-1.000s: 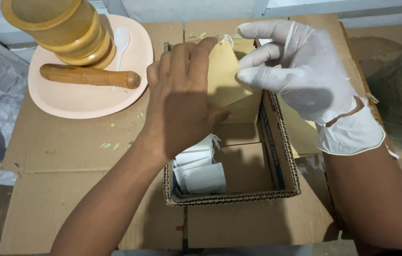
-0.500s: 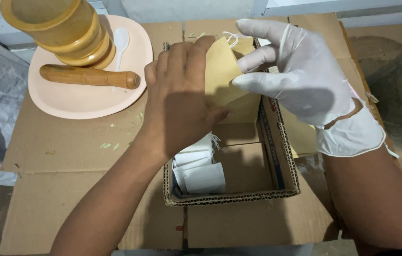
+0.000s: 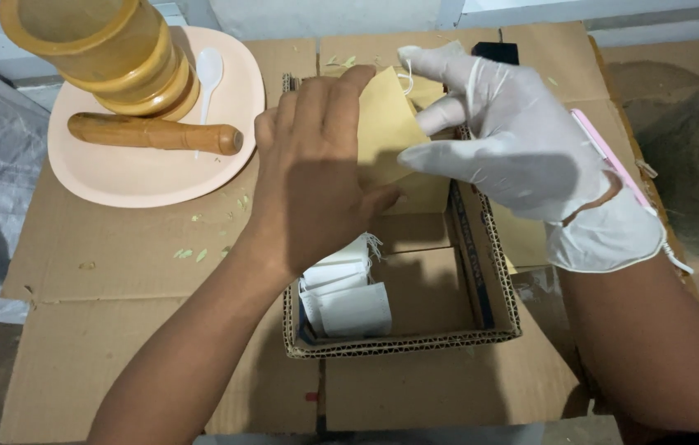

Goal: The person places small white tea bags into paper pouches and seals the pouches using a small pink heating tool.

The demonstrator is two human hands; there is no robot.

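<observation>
Tan paper makes the small envelope, which sits at upper centre of the head view, above the open cardboard box. The bare left hand presses flat fingers against its left side; the white-gloved right hand pinches its right edge, with a white string at the top. A light, even grip seems best, because thin paper creases easily. White sachets lie inside the corrugated box. At upper left, a smooth wooden mortar and pestle rest on a peach plate.
</observation>
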